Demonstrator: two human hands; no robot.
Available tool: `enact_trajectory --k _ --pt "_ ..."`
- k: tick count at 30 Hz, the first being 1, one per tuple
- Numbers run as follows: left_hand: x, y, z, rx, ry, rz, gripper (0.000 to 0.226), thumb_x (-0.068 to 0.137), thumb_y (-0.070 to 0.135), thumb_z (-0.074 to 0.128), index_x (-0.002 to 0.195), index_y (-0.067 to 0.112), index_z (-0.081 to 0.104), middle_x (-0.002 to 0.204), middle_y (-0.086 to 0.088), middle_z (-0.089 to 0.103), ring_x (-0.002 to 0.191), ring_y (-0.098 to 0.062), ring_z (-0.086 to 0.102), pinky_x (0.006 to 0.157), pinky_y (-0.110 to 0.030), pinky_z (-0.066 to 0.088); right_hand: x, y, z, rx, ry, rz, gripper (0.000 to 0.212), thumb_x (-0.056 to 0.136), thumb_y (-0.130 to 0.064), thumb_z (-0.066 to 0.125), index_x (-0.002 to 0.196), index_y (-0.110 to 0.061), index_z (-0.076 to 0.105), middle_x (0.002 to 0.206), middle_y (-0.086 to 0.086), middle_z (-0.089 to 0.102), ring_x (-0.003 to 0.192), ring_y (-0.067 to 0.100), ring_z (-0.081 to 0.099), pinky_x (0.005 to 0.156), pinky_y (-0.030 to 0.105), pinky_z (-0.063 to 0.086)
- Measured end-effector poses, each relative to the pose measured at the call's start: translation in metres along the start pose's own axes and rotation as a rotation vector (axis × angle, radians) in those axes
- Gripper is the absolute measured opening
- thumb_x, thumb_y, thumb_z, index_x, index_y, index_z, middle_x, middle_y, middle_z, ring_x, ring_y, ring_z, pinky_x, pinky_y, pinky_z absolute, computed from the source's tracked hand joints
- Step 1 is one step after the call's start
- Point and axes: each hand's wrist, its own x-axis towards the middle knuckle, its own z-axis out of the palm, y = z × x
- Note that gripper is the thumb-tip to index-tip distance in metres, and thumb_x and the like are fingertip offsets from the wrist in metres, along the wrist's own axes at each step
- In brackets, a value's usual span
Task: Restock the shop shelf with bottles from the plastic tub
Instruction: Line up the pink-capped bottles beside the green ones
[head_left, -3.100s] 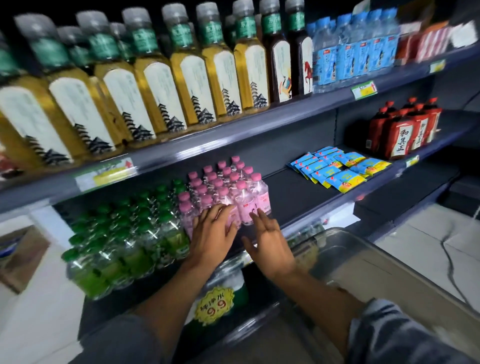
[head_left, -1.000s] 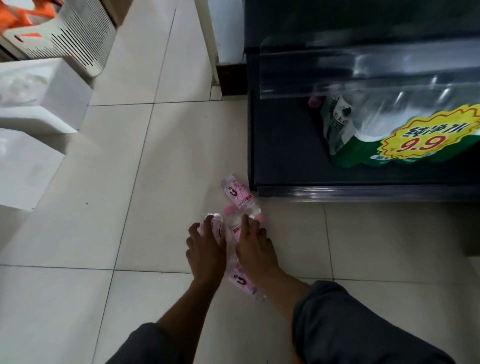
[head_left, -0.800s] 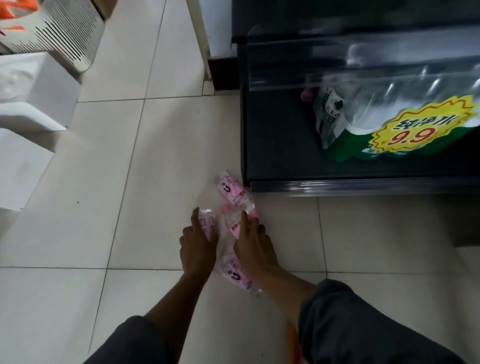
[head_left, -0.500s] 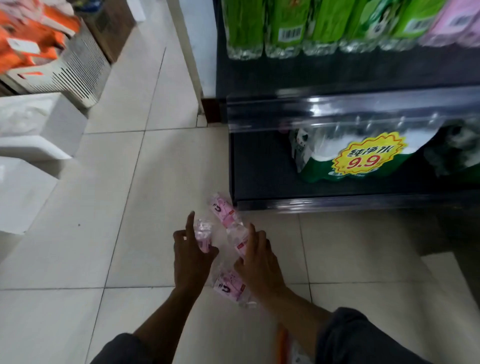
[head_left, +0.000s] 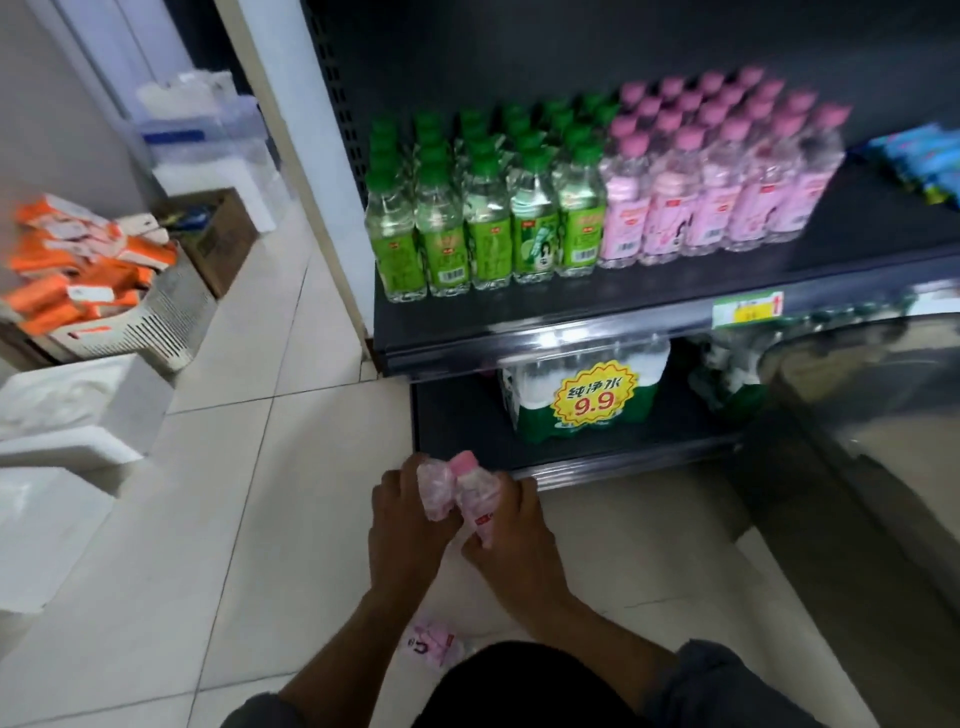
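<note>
— Pale floor tiles (head_left: 218, 519) run from nine o'clock across to the dark shelf (head_left: 597, 306) at one o'clock. What do the hands have?

— Going left to right: the left hand (head_left: 402, 525) has its fingers curled round one pink-capped bottle (head_left: 435, 486), and the right hand (head_left: 511, 530) curls round a second bottle (head_left: 475, 499). Both are held low, at about twelve o'clock, just in front of the bottom shelf edge.

— And the risk?

— I'd say the grips. Both bottles look held near the top, touching each other, so either could slip on the lift. Another pink bottle on the floor (head_left: 434, 642) lies at six o'clock, close to the knee, and could get kicked or rolled.

— And up on the shelf?

— The pink row (head_left: 722, 202) at one o'clock stands tightly packed beside the green bottles (head_left: 483, 218). Pushing newcomers in carelessly could topple the front ones.

— The plastic tub?

— Probably the clear wall (head_left: 857, 395) at three o'clock.
</note>
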Motion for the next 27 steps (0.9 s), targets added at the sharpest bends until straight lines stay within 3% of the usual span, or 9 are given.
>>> enact_trajectory --k 2,5,7,9,13,17,21,24,27 --pt "0.002 0.023 -0.008 -0.072 0.011 0.012 0.059 0.072 0.053 0.076 0.119 0.032 0.047 0.110 0.008 0.054 0.099 -0.016 0.053 0.078 -0.041 0.054 -0.001 -0.002 -0.022 0.037 0.058 0.008 0.076 0.078 -0.038 0.075 0.139 -0.024 0.032 0.130 0.002 0.038 0.109 0.021 0.055 0.080 0.031 0.050" --pt "0.005 0.059 -0.019 -0.168 0.042 0.039 0.054 0.073 0.051 0.080 0.109 0.031 0.045 0.099 0.014 0.053 0.090 -0.010 0.057 0.074 -0.029 0.052 -0.002 -0.006 -0.054 0.061 0.163 -0.018 0.069 0.079 -0.043 0.071 0.135 -0.024 0.036 0.120 -0.001 0.039 0.101 0.022 0.056 0.075 0.037 0.053" --pt "0.005 0.088 -0.028 -0.201 0.043 0.063 0.055 0.072 0.048 0.084 0.103 0.030 0.043 0.093 0.015 0.052 0.083 -0.008 0.058 0.067 -0.022 0.047 -0.003 -0.008 -0.077 0.072 0.251 -0.056 0.064 0.080 -0.041 0.072 0.133 -0.022 0.040 0.115 -0.003 0.040 0.093 0.020 0.056 0.069 0.032 0.051" --pt "0.005 0.115 -0.036 -0.237 0.036 0.064 0.062 0.065 0.048 0.087 0.103 0.029 0.041 0.093 0.011 0.055 0.080 -0.008 0.058 0.066 -0.027 0.048 -0.006 -0.010 -0.101 0.083 0.337 -0.097 0.062 0.077 -0.026 0.075 0.130 -0.019 0.044 0.114 -0.003 0.041 0.092 0.018 0.055 0.069 0.024 0.049" --pt "0.006 0.167 -0.042 -0.315 0.034 0.080 0.066 0.060 0.035 0.089 0.101 0.019 0.041 0.089 0.005 0.056 0.075 -0.007 0.056 0.059 -0.025 0.040 -0.012 -0.014 -0.155 0.131 0.468 -0.116 0.068 0.068 -0.023 0.071 0.130 -0.015 0.044 0.116 -0.004 0.036 0.096 0.019 0.053 0.073 0.028 0.051" --pt "0.008 0.220 -0.046 -0.538 0.037 -0.104 0.059 0.070 0.027 0.087 0.102 0.012 0.040 0.087 0.000 0.057 0.072 -0.013 0.055 0.063 -0.031 0.041 -0.020 -0.010 -0.213 0.119 0.547 -0.052 0.079 0.071 -0.028 0.078 0.137 -0.014 0.037 0.119 -0.005 0.032 0.108 0.025 0.052 0.079 0.032 0.049" --pt "0.006 0.266 -0.037 -0.765 -0.034 -0.223 0.060 0.070 0.031 0.088 0.105 0.016 0.041 0.097 -0.006 0.060 0.083 -0.023 0.063 0.075 -0.041 0.056 -0.033 -0.002 -0.269 0.084 0.604 -0.005 0.079 0.075 -0.031 0.081 0.137 -0.018 0.034 0.120 -0.005 0.031 0.104 0.023 0.054 0.080 0.038 0.053" --pt "-0.006 0.305 -0.029 -0.843 -0.081 -0.237 0.053 0.072 0.028 0.087 0.102 0.017 0.044 0.100 -0.010 0.063 0.080 -0.023 0.065 0.063 -0.036 0.056 -0.043 0.006 -0.306 0.083 0.667 0.005 0.074 0.077 -0.030 0.079 0.135 -0.019 0.036 0.117 -0.005 0.032 0.102 0.022 0.056 0.081 0.040 0.054" --pt "-0.019 0.341 -0.021 -0.975 -0.181 -0.267 0.063 0.065 0.030 0.090 0.111 0.009 0.053 0.097 -0.012 0.065 0.076 -0.024 0.067 0.068 -0.037 0.060 -0.047 0.016 -0.333 0.105 0.743 0.009 0.067 0.083 -0.030 0.076 0.135 -0.018 0.037 0.116 -0.005 0.030 0.103 0.022 0.055 0.082 0.038 0.052"
